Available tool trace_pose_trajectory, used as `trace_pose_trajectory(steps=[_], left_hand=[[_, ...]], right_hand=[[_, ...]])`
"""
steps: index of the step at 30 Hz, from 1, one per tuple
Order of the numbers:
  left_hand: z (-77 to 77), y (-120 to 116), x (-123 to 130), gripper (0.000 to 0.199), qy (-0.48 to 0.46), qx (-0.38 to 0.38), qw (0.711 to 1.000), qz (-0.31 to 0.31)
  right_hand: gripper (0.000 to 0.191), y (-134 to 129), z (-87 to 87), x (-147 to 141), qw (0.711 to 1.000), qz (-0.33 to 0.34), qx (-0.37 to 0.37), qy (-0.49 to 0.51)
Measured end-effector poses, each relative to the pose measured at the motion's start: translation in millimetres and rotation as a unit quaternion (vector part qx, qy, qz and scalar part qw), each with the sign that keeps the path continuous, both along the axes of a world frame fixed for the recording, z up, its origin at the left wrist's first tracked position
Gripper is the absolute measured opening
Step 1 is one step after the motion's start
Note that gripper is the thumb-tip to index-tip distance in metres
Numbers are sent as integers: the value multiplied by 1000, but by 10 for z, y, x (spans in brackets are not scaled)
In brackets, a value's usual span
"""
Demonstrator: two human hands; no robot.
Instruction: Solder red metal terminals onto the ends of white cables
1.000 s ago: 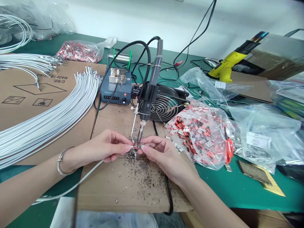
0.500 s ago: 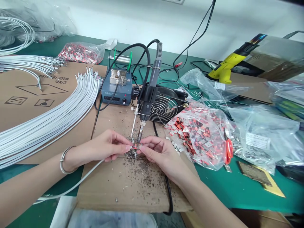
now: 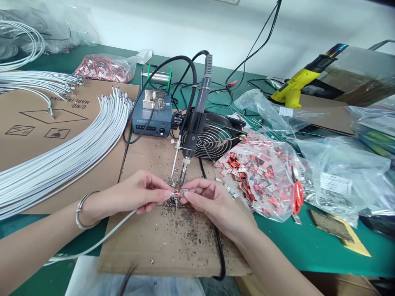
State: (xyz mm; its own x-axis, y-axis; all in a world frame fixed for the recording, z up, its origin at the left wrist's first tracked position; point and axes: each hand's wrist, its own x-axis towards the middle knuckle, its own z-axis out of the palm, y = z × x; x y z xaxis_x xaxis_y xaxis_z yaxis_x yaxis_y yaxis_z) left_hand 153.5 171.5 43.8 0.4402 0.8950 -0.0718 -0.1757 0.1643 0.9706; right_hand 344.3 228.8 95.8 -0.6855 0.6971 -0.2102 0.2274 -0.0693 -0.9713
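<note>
My left hand point(image 3: 149, 192) pinches the end of a white cable point(image 3: 115, 225), whose length trails down to the left. Between finger and thumb, my right hand point(image 3: 206, 201) grips a small USB connector point(image 3: 184, 192) with a metal shell and a red-orange part. Cable end and connector meet directly under the tip of a soldering iron point(image 3: 184, 170), which is clamped at a steep tilt in a stand. A thin metal solder feed tube point(image 3: 175, 164) ends beside the tip. Fingers partly hide the joint, so I cannot tell whether the tip touches it.
A soldering station point(image 3: 152, 119) with a solder spool and a fan point(image 3: 216, 133) stand behind. A bundle of white cables point(image 3: 70, 164) lies left. On the right are a bag of red connectors point(image 3: 262, 176), orange-handled scissors point(image 3: 298, 196) and a yellow heat gun point(image 3: 293, 88). Solder debris covers the cardboard point(image 3: 148, 250).
My right fingers have shifted slightly to the right, so more of the connector's metal shell shows. Both hands still hold cable and connector beneath the iron. A dark blurred strand appears at the bottom edge.
</note>
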Motion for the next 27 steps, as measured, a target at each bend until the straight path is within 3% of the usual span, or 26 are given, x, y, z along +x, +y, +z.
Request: trace_pose_trajectory(steps=[12, 27], left_hand=[[-36, 28, 12, 31, 14, 0, 1000, 11], [-50, 25, 19, 31, 11, 10, 1000, 6]], right_hand=[[15, -24, -7, -36, 999, -29, 14, -26], [12, -19, -17, 3, 1000, 5, 28, -5]])
